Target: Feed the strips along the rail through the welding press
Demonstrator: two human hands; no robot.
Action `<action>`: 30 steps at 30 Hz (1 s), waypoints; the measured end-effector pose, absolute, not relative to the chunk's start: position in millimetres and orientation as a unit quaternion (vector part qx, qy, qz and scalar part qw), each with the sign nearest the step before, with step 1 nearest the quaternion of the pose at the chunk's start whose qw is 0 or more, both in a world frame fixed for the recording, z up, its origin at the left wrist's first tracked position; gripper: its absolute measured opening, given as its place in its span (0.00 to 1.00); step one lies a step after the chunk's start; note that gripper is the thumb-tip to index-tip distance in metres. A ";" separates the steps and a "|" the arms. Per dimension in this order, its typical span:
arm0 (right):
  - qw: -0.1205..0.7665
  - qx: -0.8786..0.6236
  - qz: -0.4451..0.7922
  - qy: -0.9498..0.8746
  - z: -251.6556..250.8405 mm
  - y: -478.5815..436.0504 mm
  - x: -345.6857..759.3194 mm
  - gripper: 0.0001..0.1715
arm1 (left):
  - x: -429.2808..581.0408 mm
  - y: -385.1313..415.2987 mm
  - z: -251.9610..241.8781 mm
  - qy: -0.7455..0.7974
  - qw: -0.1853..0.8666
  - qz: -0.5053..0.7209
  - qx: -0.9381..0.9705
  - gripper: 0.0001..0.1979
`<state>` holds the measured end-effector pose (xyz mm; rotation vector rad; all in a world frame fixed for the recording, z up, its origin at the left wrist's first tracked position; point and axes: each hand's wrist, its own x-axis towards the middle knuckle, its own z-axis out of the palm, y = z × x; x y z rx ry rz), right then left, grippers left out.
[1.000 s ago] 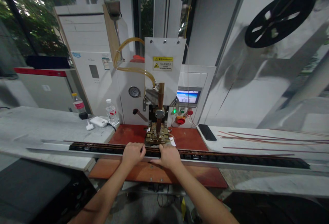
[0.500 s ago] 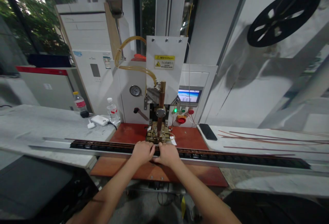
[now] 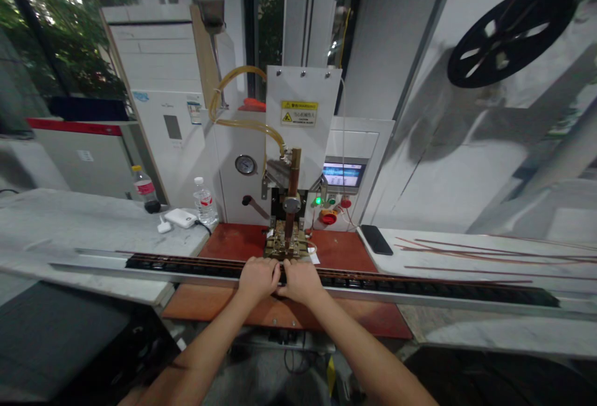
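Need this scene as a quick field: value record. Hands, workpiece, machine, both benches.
Left hand: on the black strip, grip partly hidden
Right hand: close beside the left, on the same strip
Workpiece: black strip in a long metal rail, copper-coloured rods along it
Machine: directly beyond the hands; green light and screen lit
Left bench: two bottles, white device
Right bench: phone, loose thin rods
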<state>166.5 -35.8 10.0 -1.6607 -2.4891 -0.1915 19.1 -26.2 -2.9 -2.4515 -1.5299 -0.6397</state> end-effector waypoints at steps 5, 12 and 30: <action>0.098 -0.556 -0.072 -0.822 6.8 -37.9 157.9 0.25 | 18.9 -25.1 -6.0 -0.515 0.084 -0.222 -0.824 0.20; 0.088 -0.549 -0.067 -0.829 11.1 -36.5 157.4 0.26 | 19.1 -24.2 -7.0 -0.512 0.093 -0.224 -0.824 0.19; 0.062 -0.541 -0.056 -0.837 14.1 -32.8 151.9 0.22 | 17.9 -24.7 -7.2 -0.512 0.090 -0.220 -0.826 0.20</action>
